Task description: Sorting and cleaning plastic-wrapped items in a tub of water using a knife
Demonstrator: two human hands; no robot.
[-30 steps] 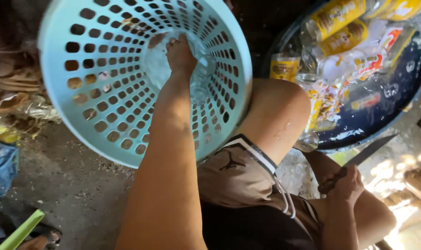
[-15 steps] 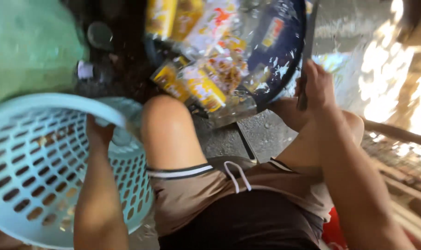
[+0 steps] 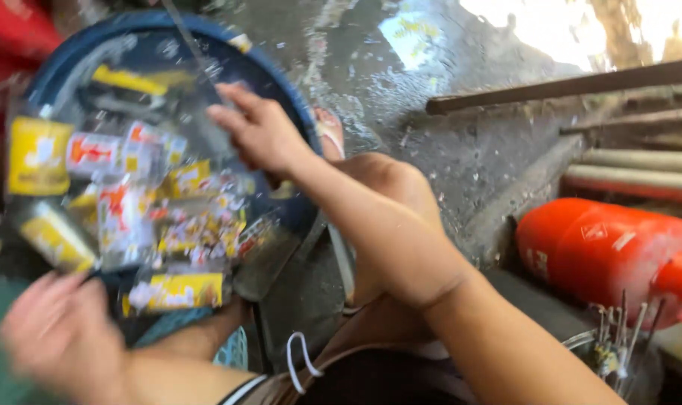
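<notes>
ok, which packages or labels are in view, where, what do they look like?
Large yellow plastic packet: tub's left edge, rectangular, white patch.
Yellow-and-white flat sachet: tub's near rim, by blurred left hand.
Red-and-white small sachets: tub middle, heaped, wet.
Orange plastic cylinder: right, white label marks.
Right hand: over round blue tub, grip unclear.

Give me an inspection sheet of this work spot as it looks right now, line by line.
Surface: wet grey concrete floor, sunlit at the top.
Job's things: dark blue tub of water, full of yellow, red and white packets.
Clutter: orange cylinder lying at right; metal rods in a tin.
Hands: right hand over the tub, fingers spread, empty; left hand blurred at the tub's near edge, grip unclear.
Cables: nothing seen.
Surroundings: pipes and a bar at upper right.
</notes>
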